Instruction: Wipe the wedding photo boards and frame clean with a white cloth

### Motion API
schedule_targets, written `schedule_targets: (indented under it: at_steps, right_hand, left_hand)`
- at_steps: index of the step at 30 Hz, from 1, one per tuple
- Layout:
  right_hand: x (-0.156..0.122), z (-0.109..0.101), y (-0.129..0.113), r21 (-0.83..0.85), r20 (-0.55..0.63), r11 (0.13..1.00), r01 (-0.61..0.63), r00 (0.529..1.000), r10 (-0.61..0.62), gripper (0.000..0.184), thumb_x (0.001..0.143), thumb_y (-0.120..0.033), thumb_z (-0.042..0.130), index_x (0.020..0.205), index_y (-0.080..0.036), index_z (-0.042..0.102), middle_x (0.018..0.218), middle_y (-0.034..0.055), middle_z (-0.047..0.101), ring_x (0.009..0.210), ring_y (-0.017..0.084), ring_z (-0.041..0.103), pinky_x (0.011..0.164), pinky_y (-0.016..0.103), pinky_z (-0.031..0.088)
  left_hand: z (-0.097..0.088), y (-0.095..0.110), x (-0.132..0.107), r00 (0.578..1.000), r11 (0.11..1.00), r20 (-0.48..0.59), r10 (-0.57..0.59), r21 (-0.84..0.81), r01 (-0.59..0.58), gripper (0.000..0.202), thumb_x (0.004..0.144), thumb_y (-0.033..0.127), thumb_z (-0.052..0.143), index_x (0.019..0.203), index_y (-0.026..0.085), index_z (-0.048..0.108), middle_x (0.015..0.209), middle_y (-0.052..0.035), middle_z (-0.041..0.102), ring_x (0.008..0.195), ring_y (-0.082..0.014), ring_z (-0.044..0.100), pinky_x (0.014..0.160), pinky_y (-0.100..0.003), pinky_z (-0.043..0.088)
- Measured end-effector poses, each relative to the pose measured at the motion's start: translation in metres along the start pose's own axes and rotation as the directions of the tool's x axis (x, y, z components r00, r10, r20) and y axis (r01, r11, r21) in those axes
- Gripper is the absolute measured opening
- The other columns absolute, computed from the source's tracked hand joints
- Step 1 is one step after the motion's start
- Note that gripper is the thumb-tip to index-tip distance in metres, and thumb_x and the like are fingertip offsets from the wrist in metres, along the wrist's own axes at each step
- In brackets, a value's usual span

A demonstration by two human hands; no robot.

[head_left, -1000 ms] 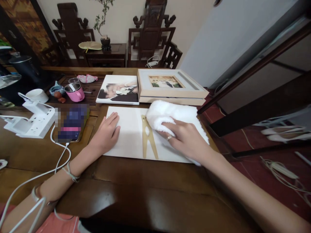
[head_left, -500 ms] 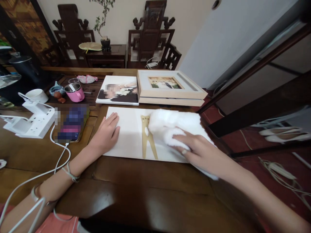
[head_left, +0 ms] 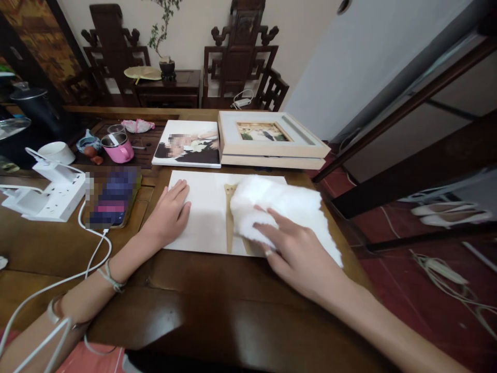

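Observation:
A flat white canvas print (head_left: pixel 205 210) with a tan figure on it lies on the brown wooden table (head_left: pixel 233 300). My left hand (head_left: pixel 169 215) rests open and flat on the print's left edge. My right hand (head_left: pixel 295 254) presses a fluffy white cloth (head_left: pixel 283 207) onto the print's right half, fingers bent over the cloth's near side. The cloth hides most of the tan figure and the print's right part.
Behind the print lie a photo canvas (head_left: pixel 188 144) and a stack of light wooden picture frames (head_left: pixel 267 140). To the left are a phone (head_left: pixel 112 197) on a white cable, a white power strip (head_left: pixel 50 189), a pink cup (head_left: pixel 118 147) and a white bowl (head_left: pixel 57 151). Dark carved chairs (head_left: pixel 244 57) stand beyond.
My right hand has dragged the white cloth toward me and a little left across the print. My left hand has stayed flat in place.

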State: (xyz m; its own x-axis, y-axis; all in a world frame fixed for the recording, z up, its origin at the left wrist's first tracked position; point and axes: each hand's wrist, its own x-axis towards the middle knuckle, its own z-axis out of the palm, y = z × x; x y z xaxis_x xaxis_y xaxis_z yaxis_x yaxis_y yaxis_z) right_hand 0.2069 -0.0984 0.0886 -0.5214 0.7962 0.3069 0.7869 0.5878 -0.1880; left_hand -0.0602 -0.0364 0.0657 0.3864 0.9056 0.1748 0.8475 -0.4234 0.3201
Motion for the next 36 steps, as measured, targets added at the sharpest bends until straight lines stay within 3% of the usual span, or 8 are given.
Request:
schedule_targets:
  at_steps: [4,8,15,18,22,27,32,36]
  right_hand:
    - [-0.024,-0.020,-0.003,0.116,0.122,0.993,0.029,0.992,-0.044,0.028,0.081,-0.007,0.041,0.086,-0.022,0.063,0.127,0.0150,0.066,0.124,0.031,0.059,0.079,0.042,0.059]
    - [-0.029,-0.016,0.027,0.145,0.188,0.989,0.011,0.981,-0.039,0.028,0.082,-0.010,0.041,0.090,-0.024,0.064,0.128,0.0104,0.065,0.125,0.032,0.057,0.083,0.044,0.058]
    - [0.011,0.018,0.078,-0.004,0.000,0.996,-0.088,0.996,0.088,0.027,0.091,-0.028,0.040,0.098,-0.023,0.065,0.099,0.0120,0.068,0.111,0.035,0.063,0.081,0.051,0.057]
    - [0.020,0.023,0.073,-0.049,-0.051,0.991,-0.121,0.992,0.118,0.027,0.090,-0.024,0.041,0.104,-0.022,0.065,0.109,0.0137,0.069,0.116,0.035,0.061,0.083,0.053,0.056]
    - [0.008,0.018,0.044,-0.017,-0.043,0.999,-0.043,0.998,0.043,0.028,0.085,-0.016,0.045,0.101,-0.018,0.067,0.132,0.0188,0.062,0.128,0.035,0.054,0.091,0.055,0.055]
    - [-0.018,0.005,0.018,0.079,-0.009,0.995,0.060,0.998,-0.059,0.031,0.082,-0.008,0.043,0.096,-0.020,0.069,0.130,0.0146,0.065,0.133,0.029,0.050,0.092,0.048,0.056]
    - [-0.019,-0.002,0.032,0.105,0.032,0.987,0.121,0.992,-0.125,0.027,0.084,-0.010,0.042,0.084,-0.022,0.067,0.129,0.0121,0.066,0.129,0.029,0.054,0.091,0.047,0.057]
    - [-0.005,0.009,0.052,-0.001,-0.023,0.994,0.107,0.994,-0.107,0.025,0.088,-0.017,0.043,0.092,-0.018,0.068,0.134,0.0189,0.061,0.127,0.035,0.055,0.091,0.053,0.056]
  left_hand:
    - [-0.002,-0.004,0.003,1.000,1.000,-0.009,0.003,-0.006,-0.003,0.045,0.099,0.022,0.031,0.140,0.007,0.043,0.153,-0.0203,0.039,0.147,-0.0279,0.028,0.120,-0.052,0.022]
    - [0.002,-0.007,0.000,1.000,1.000,-0.011,0.005,-0.008,-0.005,0.045,0.099,0.022,0.032,0.140,0.007,0.043,0.153,-0.0210,0.039,0.147,-0.0280,0.028,0.120,-0.052,0.021]
    - [0.006,-0.004,-0.009,1.000,1.000,-0.018,0.011,-0.019,-0.011,0.045,0.098,0.021,0.032,0.141,0.010,0.042,0.153,-0.0200,0.040,0.146,-0.0280,0.029,0.119,-0.054,0.022]
    - [0.008,-0.002,-0.008,1.000,1.000,-0.014,0.005,-0.014,-0.005,0.046,0.098,0.021,0.031,0.140,0.005,0.043,0.153,-0.0216,0.039,0.147,-0.0281,0.029,0.120,-0.052,0.021]
    - [0.008,-0.001,-0.004,1.000,1.000,-0.015,0.004,-0.012,-0.004,0.046,0.098,0.022,0.031,0.139,0.005,0.043,0.153,-0.0218,0.039,0.147,-0.0285,0.029,0.120,-0.052,0.021]
    - [0.003,-0.004,0.001,1.000,1.000,-0.011,0.002,-0.007,-0.002,0.045,0.099,0.023,0.031,0.141,0.010,0.042,0.154,-0.0192,0.039,0.147,-0.0274,0.029,0.120,-0.053,0.022]
    - [0.002,-0.005,-0.001,1.000,1.000,-0.018,0.010,-0.012,-0.010,0.045,0.099,0.023,0.032,0.141,0.011,0.043,0.153,-0.0186,0.040,0.147,-0.0274,0.029,0.120,-0.053,0.022]
    - [0.004,-0.004,-0.004,1.000,1.000,-0.014,-0.003,-0.005,0.003,0.045,0.099,0.022,0.032,0.140,0.009,0.043,0.153,-0.0191,0.040,0.147,-0.0269,0.029,0.121,-0.051,0.021]
